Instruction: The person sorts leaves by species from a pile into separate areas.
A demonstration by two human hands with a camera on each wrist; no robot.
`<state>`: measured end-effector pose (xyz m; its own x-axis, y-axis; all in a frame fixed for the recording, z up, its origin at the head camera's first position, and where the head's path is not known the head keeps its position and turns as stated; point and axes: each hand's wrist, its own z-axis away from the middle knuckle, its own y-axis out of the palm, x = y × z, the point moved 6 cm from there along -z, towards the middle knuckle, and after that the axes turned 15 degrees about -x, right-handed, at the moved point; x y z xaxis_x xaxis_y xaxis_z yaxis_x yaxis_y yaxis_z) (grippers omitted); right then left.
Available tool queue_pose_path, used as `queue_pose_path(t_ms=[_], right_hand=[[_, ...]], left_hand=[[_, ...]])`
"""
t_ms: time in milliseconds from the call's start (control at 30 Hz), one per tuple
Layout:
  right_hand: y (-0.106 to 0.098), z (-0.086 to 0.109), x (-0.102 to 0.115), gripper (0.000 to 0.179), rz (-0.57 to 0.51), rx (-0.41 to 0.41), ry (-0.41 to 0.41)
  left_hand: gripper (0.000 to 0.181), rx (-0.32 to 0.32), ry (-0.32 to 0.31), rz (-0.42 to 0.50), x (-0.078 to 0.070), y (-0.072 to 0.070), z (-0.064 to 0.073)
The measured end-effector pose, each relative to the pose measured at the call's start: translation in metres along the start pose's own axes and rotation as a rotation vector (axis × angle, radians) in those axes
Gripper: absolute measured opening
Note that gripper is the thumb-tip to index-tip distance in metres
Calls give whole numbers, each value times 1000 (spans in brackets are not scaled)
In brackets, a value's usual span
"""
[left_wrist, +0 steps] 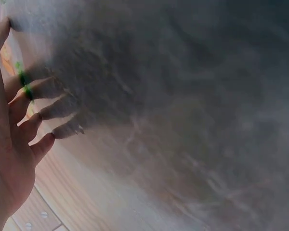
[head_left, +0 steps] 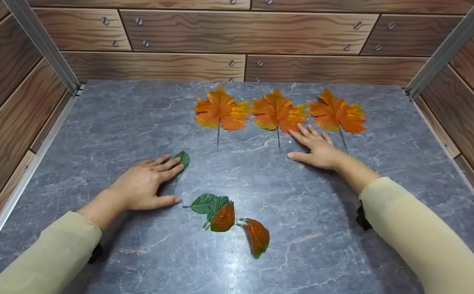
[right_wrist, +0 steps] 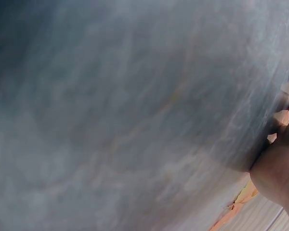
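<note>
My left hand lies flat with extended fingers, its fingertips on a small green leaf that they partly cover. In the left wrist view, the fingers reach toward the tabletop. My right hand is spread palm down, its fingertips at the lower edge of the middle orange maple leaf. Another maple leaf lies to its left and a third maple leaf to its right, stems toward me. Only part of the right hand appears in the right wrist view.
Nearer to me, green leaves overlap with a reddish-orange leaf. Beside them lies another reddish-orange leaf. All rest on a grey marbled table, bordered by wood-patterned walls and metal posts.
</note>
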<state>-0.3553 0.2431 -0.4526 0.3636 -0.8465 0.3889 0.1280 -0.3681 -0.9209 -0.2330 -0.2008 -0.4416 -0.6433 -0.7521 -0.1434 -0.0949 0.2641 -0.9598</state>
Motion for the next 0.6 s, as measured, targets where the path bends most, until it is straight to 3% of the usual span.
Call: queue_pose_path(t_ms=[333, 600], right_hand=[[1, 3, -1, 92, -16, -7, 4], [-8, 7, -1, 90, -82, -116, -29]], left_hand=[[91, -8, 7, 6, 2, 4, 3], [92, 4, 0, 25, 2, 5, 2]])
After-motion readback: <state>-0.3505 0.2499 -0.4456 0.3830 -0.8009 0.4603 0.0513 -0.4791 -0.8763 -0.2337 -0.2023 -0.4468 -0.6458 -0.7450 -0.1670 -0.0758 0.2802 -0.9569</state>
